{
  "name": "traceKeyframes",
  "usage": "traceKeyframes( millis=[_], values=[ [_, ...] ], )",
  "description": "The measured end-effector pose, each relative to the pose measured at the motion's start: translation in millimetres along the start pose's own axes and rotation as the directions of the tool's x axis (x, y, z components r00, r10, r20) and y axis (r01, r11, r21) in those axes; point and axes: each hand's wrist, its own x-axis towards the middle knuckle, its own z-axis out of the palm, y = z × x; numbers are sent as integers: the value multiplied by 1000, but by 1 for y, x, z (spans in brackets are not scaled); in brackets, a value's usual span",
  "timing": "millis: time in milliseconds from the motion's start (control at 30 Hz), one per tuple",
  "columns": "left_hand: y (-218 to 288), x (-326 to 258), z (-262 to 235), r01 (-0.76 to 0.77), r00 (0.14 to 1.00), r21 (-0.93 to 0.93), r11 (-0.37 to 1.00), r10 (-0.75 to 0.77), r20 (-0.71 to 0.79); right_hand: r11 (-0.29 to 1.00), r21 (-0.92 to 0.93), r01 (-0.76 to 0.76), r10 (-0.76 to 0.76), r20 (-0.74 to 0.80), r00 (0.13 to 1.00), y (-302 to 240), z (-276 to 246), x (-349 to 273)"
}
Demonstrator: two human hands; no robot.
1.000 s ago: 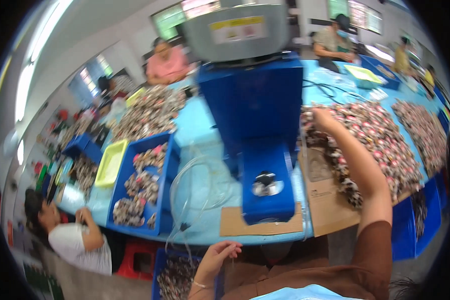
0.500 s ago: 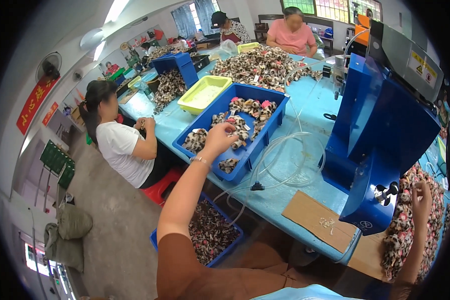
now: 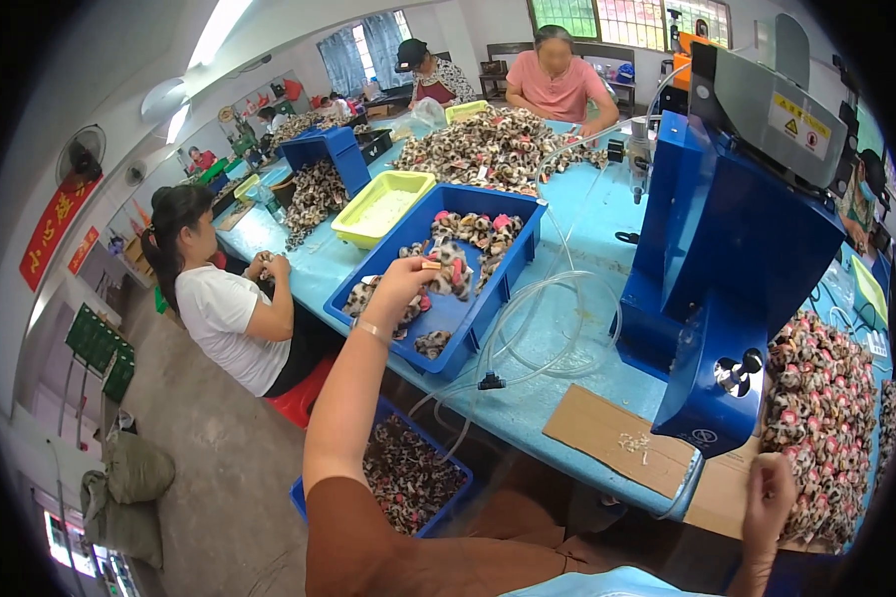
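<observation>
My left hand point(image 3: 400, 289) is over the blue bin point(image 3: 465, 333), thumb and fingers closed on a small tan tag. A spotted plush piece point(image 3: 454, 271) hangs at those fingertips, blurred. Other brown-and-white spotted plush pieces with pink patches lie in the bin, along its far end and beside my wrist. My right hand point(image 3: 770, 495) is low at the right, fingers curled together. Whatever it may hold cannot be made out. Close beside it lies a dense layer of spotted plush pieces point(image 3: 824, 428).
A blue machine point(image 3: 732, 229) stands on the right of the blue-covered table. Clear tubing point(image 3: 558, 333) coils beside the bin. Cardboard point(image 3: 607, 438) with white scraps lies at the front edge. A yellow tray point(image 3: 368, 231) and plush heap point(image 3: 483, 149) sit beyond. Co-workers sit around the table.
My left hand has drawn a plush piece up from the bin's contents. My right hand has moved off the plush layer toward me. The whole view has shifted slightly.
</observation>
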Motion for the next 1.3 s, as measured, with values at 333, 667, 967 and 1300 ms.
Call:
traceKeyframes(
  millis=[333, 667, 967, 1300],
  values=[
    [30, -241, 172, -1, 997, -516, 857, 41, 67, 867, 498, -14, -131, 255, 958, -96, 158, -14],
    [3, -273, 196, 231, 792, -447, 864, 99, 602, 897, 246, 366, -393, 67, 917, -54, 162, -59],
    [58, -255, 247, -412, 463, -91, 907, 295, 836, 747, 216, 629, -662, 146, 735, -31, 137, -67],
    [12, -248, 255, -205, 347, 27, 978, 46, 937, 769, 253, 587, -638, 366, 678, -11, 107, -61]
  ],
)
